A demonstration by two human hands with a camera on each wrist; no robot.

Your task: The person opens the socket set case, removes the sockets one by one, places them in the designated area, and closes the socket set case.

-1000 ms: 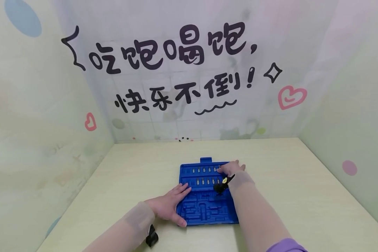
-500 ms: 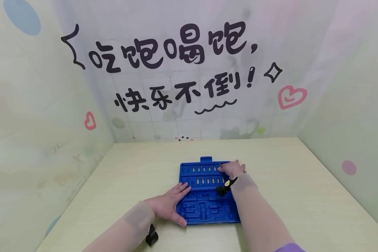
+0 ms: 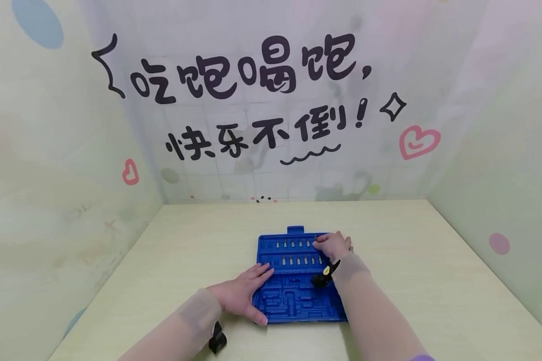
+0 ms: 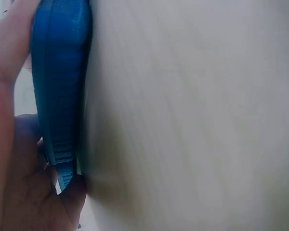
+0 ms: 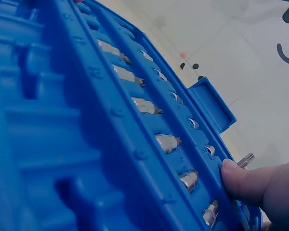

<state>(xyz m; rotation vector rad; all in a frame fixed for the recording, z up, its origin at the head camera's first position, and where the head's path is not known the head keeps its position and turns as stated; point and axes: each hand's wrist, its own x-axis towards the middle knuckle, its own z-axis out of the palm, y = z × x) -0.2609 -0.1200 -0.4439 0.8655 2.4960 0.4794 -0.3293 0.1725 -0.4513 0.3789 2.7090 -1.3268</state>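
An open blue moulded case [image 3: 291,297] lies flat between the left hand [image 3: 240,295], which rests on its edge, and the right hand [image 3: 336,245]. Silver bits [image 5: 143,105] with dark tips fill two rows left of the right hand, five far, six nearer. The end bit [image 5: 247,160], grey and ridged, juts from that hand's pinch.
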